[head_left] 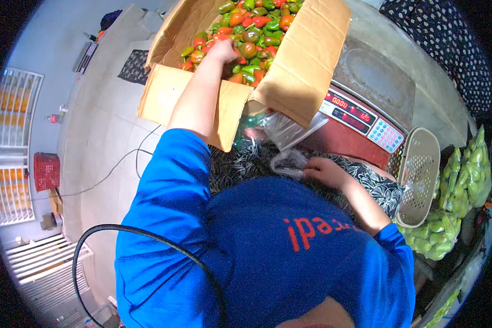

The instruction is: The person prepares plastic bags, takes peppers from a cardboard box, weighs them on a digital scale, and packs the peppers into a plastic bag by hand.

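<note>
My left hand (224, 51) reaches into an open cardboard box (298, 68) and touches the red, green and brownish peppers (251, 35) heaped inside. Its fingertips are hidden among the peppers, so whether it grips one is unclear. Down by my lap, my right hand (327, 173) has its fingers closed on the edge of a clear plastic bag (290, 162). More clear plastic (290, 130) lies between that bag and the box's near flap.
Right of the box stands a red digital scale (361, 117) with a metal pan (374, 76). A beige perforated basket (419, 177) and bags of green produce (464, 177) are farther right. A black cable (142, 230) loops by my left arm. A red crate (47, 171) sits far left.
</note>
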{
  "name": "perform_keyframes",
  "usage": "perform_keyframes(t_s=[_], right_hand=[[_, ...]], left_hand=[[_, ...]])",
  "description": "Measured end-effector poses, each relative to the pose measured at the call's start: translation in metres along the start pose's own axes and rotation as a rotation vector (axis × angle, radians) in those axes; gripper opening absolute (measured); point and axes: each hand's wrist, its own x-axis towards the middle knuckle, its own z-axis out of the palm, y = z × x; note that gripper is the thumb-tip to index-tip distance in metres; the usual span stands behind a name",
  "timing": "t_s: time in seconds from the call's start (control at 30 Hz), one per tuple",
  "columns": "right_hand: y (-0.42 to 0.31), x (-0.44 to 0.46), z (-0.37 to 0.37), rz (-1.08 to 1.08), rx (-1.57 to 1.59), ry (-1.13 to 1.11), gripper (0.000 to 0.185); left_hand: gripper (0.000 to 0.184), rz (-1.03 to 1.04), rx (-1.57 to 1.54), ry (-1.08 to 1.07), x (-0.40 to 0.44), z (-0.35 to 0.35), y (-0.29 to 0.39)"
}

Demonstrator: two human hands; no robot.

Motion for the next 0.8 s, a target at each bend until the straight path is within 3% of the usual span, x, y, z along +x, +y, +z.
perform_keyframes(t_s=[0.07, 0.17, 0.2, 0.23, 0.3, 0.37, 0.4, 0.43, 0.5, 0.63, 0.67, 0.7, 0.77, 0.8], right_hand=[[0.004, 0.001, 0.002, -0.031, -0.002, 0.021, 0.032], [-0.001, 0.0, 0.0, -0.004, 0.009, -0.009, 0.031], [-0.002, -0.001, 0.0, -0.004, 0.002, -0.003, 0.031], [-0.004, -0.001, 0.0, -0.006, -0.007, 0.003, 0.03], [-0.005, -0.002, 0.0, -0.014, -0.014, 0.01, 0.03], [-0.006, -0.004, 0.001, -0.026, -0.014, 0.012, 0.031], [-0.006, -0.004, 0.001, -0.031, -0.016, 0.008, 0.031], [-0.005, -0.004, 0.001, -0.037, -0.018, 0.005, 0.031], [-0.005, -0.004, 0.002, -0.05, -0.018, 0.007, 0.032], [-0.012, -0.003, 0.0, -0.035, -0.018, -0.014, 0.033], [-0.014, -0.003, -0.001, -0.019, -0.02, -0.03, 0.033], [-0.015, -0.004, -0.002, -0.024, -0.016, -0.033, 0.033], [-0.016, -0.004, -0.003, -0.035, -0.011, -0.037, 0.033], [-0.015, -0.004, -0.002, -0.03, -0.011, -0.027, 0.033]], left_hand=[[0.053, -0.038, 0.052, -0.072, -0.011, -0.011, 0.012], [0.058, -0.171, -0.271, 0.117, -0.004, -0.013, -0.001], [0.058, -0.08, -0.443, 0.278, -0.005, -0.012, -0.009], [0.054, -0.07, -0.865, 0.24, -0.012, -0.017, -0.003], [0.049, -0.122, -1.332, 0.243, 0.001, -0.018, -0.009], [0.046, 0.008, -1.697, 0.221, -0.016, -0.038, 0.005], [0.041, 0.075, -1.969, 0.042, 0.013, -0.029, -0.029], [0.039, -0.045, -2.119, 0.015, 0.004, -0.039, -0.021], [0.058, -0.092, -2.093, 0.451, -0.01, -0.042, -0.012], [0.053, -0.083, -1.547, 0.442, -0.016, -0.042, -0.009], [0.052, -0.054, -1.12, 0.438, -0.02, -0.042, 0.002], [0.051, -0.085, -0.677, 0.101, -0.019, -0.04, 0.005], [0.052, -0.081, 0.046, -0.291, -0.011, -0.024, 0.016], [0.055, -0.172, 0.105, -0.297, -0.009, -0.02, 0.018]])
